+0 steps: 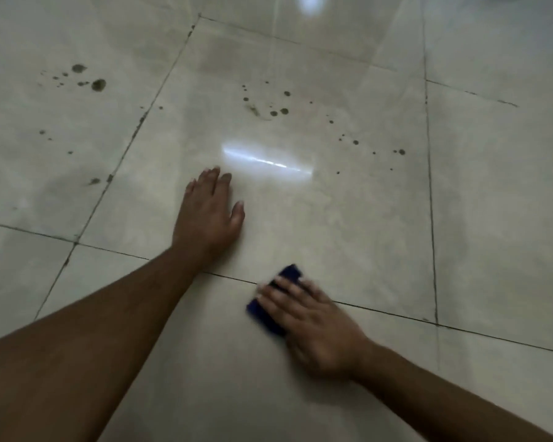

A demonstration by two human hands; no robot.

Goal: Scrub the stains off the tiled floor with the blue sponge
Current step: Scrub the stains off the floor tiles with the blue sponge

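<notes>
The right hand (pixel 313 327) blurs and half-covers the blue sponge (pixel 270 309).

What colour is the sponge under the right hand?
Dark blue; the sponge shows in the head view, partly covered by the right hand.
</notes>
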